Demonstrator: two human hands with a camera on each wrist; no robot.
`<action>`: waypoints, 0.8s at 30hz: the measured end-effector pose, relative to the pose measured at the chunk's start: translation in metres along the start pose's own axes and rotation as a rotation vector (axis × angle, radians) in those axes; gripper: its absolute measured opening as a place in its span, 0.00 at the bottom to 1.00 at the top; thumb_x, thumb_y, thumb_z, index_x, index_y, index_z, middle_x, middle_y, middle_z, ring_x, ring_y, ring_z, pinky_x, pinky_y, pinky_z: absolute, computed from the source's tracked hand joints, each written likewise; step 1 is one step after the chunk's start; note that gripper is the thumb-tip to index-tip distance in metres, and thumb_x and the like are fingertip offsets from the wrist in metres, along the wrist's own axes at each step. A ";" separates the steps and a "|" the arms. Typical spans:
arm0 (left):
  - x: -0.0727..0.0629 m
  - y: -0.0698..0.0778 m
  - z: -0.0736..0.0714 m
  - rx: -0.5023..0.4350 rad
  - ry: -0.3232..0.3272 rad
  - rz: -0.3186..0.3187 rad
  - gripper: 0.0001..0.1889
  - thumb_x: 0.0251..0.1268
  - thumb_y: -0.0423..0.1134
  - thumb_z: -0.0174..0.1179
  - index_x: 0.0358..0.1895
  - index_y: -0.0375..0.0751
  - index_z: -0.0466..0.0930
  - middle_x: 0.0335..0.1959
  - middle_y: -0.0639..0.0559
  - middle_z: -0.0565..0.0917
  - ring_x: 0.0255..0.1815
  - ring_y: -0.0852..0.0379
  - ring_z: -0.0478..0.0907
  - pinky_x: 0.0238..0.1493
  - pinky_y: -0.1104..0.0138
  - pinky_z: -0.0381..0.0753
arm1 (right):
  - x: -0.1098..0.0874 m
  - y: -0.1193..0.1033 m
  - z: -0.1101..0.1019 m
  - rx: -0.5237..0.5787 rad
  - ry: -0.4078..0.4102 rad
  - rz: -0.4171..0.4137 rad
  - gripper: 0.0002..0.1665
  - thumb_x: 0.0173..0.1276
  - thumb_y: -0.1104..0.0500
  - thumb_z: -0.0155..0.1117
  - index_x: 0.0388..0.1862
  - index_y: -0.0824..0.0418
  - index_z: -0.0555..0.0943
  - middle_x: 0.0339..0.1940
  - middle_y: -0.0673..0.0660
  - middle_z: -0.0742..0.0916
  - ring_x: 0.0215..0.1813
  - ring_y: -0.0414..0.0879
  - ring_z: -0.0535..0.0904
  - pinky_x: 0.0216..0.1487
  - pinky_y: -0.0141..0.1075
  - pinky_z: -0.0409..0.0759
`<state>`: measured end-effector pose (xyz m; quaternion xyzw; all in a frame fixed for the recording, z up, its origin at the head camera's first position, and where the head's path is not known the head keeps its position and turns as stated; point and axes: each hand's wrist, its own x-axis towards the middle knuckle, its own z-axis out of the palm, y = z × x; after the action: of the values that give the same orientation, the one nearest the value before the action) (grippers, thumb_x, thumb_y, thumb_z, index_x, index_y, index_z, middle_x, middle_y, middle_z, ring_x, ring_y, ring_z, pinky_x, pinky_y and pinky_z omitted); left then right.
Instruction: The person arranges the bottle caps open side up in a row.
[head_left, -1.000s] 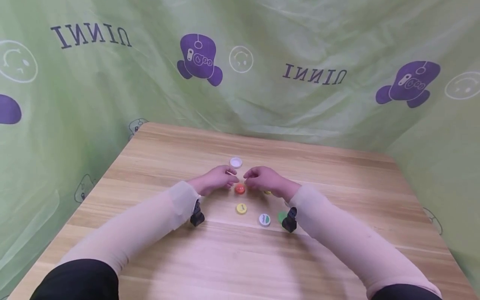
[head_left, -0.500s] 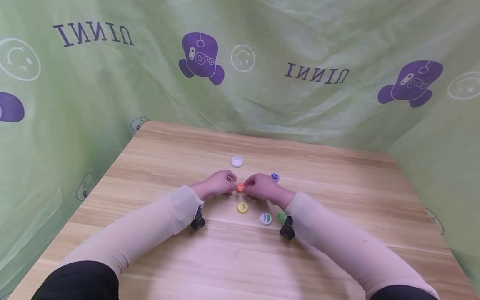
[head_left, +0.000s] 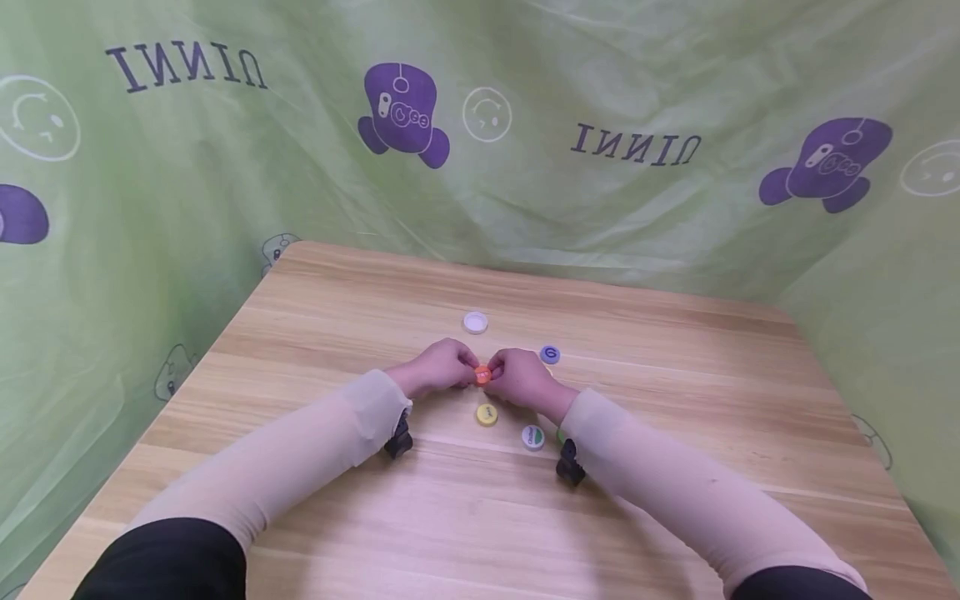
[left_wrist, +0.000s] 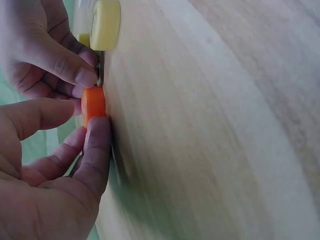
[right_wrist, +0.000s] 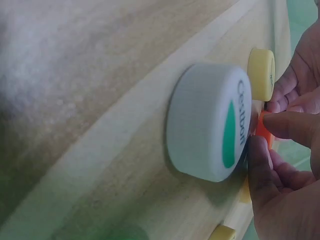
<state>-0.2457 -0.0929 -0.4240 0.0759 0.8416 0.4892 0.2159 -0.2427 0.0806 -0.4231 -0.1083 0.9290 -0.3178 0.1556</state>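
An orange bottle cap (head_left: 483, 375) is held between the fingertips of both hands, low over the wooden table (head_left: 450, 517). My left hand (head_left: 441, 365) pinches it from the left, thumb at its edge in the left wrist view, where the cap's orange side (left_wrist: 96, 102) shows. From the opposite side my right hand (head_left: 523, 380) grips it with thumb and finger, covering much of it in the right wrist view. Closer to me lies a yellow bottle cap (head_left: 487, 414), and right of that a white cap (right_wrist: 200, 122) with "Cestbon" lettering and a green mark.
Beyond the hands lies an upturned white cap (head_left: 475, 322). A cap with a blue mark (head_left: 550, 355) is behind the right hand. The right cuff mostly hides a green cap (head_left: 561, 436). A green printed curtain (head_left: 525, 208) encloses the table.
Both hands have closed in on the orange cap from either side and now pinch it. The right hand has shifted slightly left and nearer, uncovering the blue-marked cap.
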 end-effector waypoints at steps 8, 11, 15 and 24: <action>-0.001 0.002 -0.003 -0.004 -0.005 0.046 0.12 0.67 0.27 0.62 0.50 0.24 0.82 0.39 0.44 0.86 0.34 0.56 0.79 0.36 0.69 0.81 | -0.004 -0.002 -0.005 -0.031 0.022 -0.051 0.12 0.66 0.58 0.75 0.44 0.64 0.85 0.34 0.53 0.87 0.36 0.44 0.80 0.41 0.33 0.83; 0.000 0.006 -0.005 0.022 0.017 0.090 0.13 0.67 0.27 0.61 0.52 0.24 0.82 0.42 0.41 0.86 0.37 0.53 0.79 0.38 0.68 0.80 | -0.004 -0.004 -0.013 0.013 0.028 -0.055 0.15 0.69 0.57 0.74 0.48 0.66 0.85 0.38 0.55 0.88 0.38 0.45 0.83 0.42 0.35 0.84; 0.003 0.014 -0.009 0.039 0.066 0.123 0.14 0.70 0.28 0.60 0.55 0.24 0.82 0.48 0.38 0.86 0.46 0.50 0.80 0.48 0.64 0.81 | 0.000 -0.002 -0.023 0.108 0.031 -0.027 0.18 0.71 0.56 0.71 0.52 0.67 0.83 0.43 0.58 0.89 0.41 0.47 0.84 0.43 0.35 0.85; 0.015 0.030 -0.009 -0.079 0.120 0.115 0.13 0.73 0.27 0.57 0.55 0.24 0.80 0.51 0.36 0.84 0.51 0.45 0.82 0.56 0.58 0.84 | 0.011 0.003 -0.045 0.384 0.008 0.038 0.16 0.78 0.59 0.62 0.54 0.71 0.81 0.44 0.64 0.88 0.47 0.53 0.86 0.53 0.41 0.85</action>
<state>-0.2658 -0.0796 -0.3994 0.0863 0.8274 0.5371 0.1395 -0.2689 0.1047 -0.3940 -0.0576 0.8538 -0.4867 0.1756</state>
